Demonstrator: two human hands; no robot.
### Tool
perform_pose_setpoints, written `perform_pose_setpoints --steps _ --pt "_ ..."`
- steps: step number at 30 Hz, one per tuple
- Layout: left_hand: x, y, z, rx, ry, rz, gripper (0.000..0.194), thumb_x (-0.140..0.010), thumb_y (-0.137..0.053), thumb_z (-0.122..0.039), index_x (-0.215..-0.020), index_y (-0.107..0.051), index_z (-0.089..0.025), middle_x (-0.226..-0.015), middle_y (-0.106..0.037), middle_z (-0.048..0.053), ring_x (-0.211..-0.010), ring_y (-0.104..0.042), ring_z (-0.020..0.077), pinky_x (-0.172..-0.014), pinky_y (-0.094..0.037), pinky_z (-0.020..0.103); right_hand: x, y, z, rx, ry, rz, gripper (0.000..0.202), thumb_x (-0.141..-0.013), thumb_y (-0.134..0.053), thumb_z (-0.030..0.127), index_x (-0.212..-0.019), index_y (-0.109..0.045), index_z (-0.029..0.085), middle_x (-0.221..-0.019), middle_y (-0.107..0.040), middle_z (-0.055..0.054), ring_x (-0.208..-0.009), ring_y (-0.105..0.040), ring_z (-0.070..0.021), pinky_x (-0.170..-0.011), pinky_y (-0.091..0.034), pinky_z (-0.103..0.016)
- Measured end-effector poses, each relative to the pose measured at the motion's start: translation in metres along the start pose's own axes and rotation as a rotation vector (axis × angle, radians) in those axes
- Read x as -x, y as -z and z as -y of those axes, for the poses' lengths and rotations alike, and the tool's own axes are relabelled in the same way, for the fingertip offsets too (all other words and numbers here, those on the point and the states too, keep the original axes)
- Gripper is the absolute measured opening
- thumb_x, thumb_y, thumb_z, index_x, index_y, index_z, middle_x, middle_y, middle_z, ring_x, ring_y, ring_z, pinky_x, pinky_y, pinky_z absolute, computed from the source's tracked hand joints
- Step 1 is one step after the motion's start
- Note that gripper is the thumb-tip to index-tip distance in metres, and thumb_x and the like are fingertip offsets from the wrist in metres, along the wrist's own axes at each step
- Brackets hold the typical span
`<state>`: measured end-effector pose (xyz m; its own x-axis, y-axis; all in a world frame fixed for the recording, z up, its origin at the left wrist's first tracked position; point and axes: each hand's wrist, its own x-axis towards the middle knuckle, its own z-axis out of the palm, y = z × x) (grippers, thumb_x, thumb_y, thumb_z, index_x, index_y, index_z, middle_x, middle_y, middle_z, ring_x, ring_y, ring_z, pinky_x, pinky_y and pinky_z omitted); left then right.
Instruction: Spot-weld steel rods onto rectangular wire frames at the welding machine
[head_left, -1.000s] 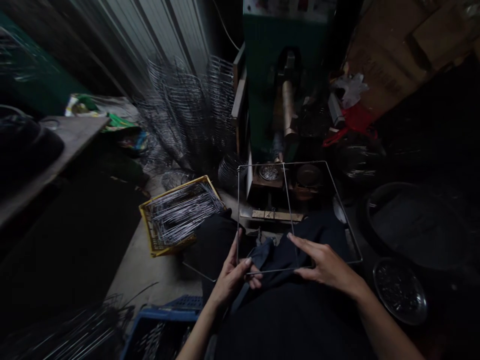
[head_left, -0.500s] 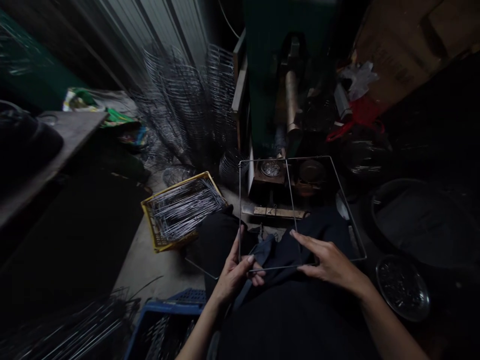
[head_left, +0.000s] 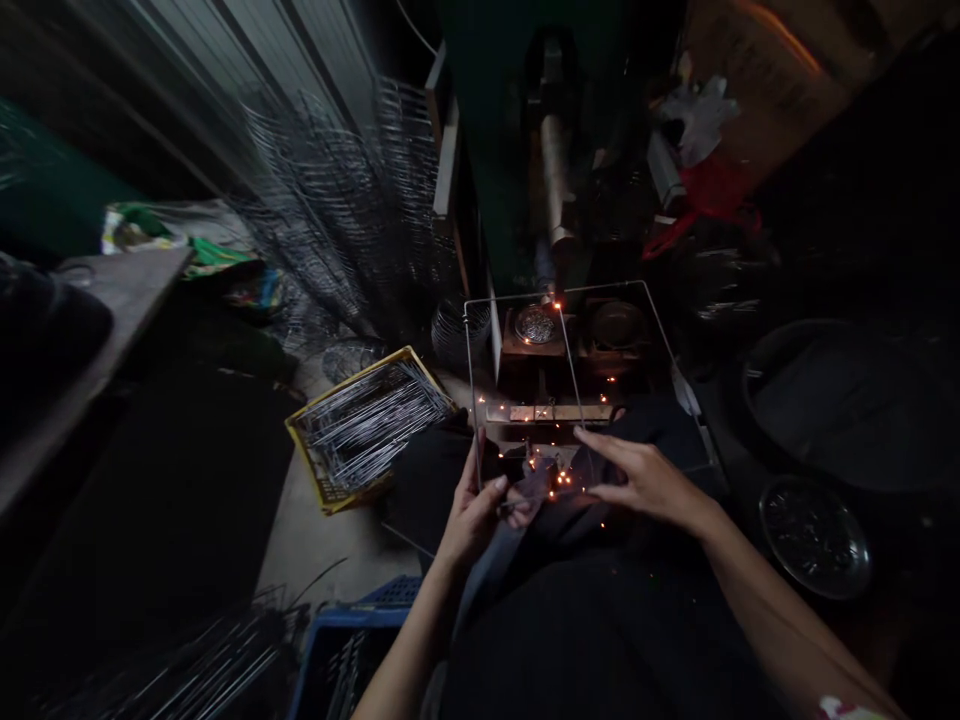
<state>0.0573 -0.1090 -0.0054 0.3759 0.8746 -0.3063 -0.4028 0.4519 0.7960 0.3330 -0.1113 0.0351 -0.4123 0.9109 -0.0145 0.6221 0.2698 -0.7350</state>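
Head view: left hand (head_left: 472, 520) pinches the wire frame (head_left: 470, 370), right hand (head_left: 649, 480) grips its middle wire (head_left: 571, 368); sparks (head_left: 557, 306) up top, so probably mid-weld, next move wants steadiness.

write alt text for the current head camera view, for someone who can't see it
A person's left hand grips a rectangular wire frame while the right hand is at its middle wire, whose far end glows at a dark green machine as orange sparks scatter near the hands. To the left, a yellow crate holds thin metal rods.
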Motion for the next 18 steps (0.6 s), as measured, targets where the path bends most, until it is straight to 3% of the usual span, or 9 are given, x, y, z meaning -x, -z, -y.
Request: perform_pose_setpoints --steps 6,10,14,18 --pt "-0.097 0.005 -0.038 -0.017 -0.165 0.069 0.099 -0.085 -0.065 -0.026 -0.153 0.008 -0.027 -0.068 -0.072 0.002 -0.056 -0.07 0.019 -0.047 -0.051 0.022 -0.079 0.034 -0.035 0.208 -0.023 -0.168 0.079 -0.08 -0.072 0.037 -0.149 -0.034 0.029 -0.116 -0.069 -0.002 -0.107 -0.065 -0.0234 -0.093 -0.052 -0.037" --pt "-0.153 0.013 -0.065 -0.004 -0.244 0.103 0.099 -0.084 -0.064 -0.022 -0.153 0.007 -0.023 -0.067 -0.072 0.002 -0.053 -0.068 0.0169 -0.045 -0.049 0.019 -0.124 0.068 -0.045 0.361 -0.011 -0.238 0.078 -0.077 -0.074 0.048 -0.144 -0.042 0.028 -0.109 -0.071 -0.004 -0.101 -0.067 -0.025 -0.085 -0.053 -0.035" --pt "-0.185 0.021 -0.085 -0.005 -0.273 0.088 0.095 -0.085 -0.063 -0.021 -0.154 0.002 -0.025 -0.069 -0.072 0.002 -0.055 -0.068 0.0153 -0.048 -0.049 0.018 -0.15 0.095 -0.059 0.419 -0.003 -0.285 0.068 -0.08 -0.071 0.046 -0.14 -0.047 0.028 -0.107 -0.072 -0.003 -0.096 -0.068 -0.0235 -0.08 -0.053 -0.033" --pt "-0.2 0.021 -0.099 -0.017 -0.274 0.075 0.094 -0.085 -0.062 -0.02 -0.154 0.002 -0.025 -0.069 -0.072 0.002 -0.057 -0.069 0.016 -0.048 -0.05 0.018 -0.168 0.107 -0.075 0.396 0.011 -0.342 0.062 -0.081 -0.072 0.042 -0.137 -0.051 0.024 -0.102 -0.072 -0.004 -0.089 -0.069 -0.0213 -0.077 -0.052 -0.03"
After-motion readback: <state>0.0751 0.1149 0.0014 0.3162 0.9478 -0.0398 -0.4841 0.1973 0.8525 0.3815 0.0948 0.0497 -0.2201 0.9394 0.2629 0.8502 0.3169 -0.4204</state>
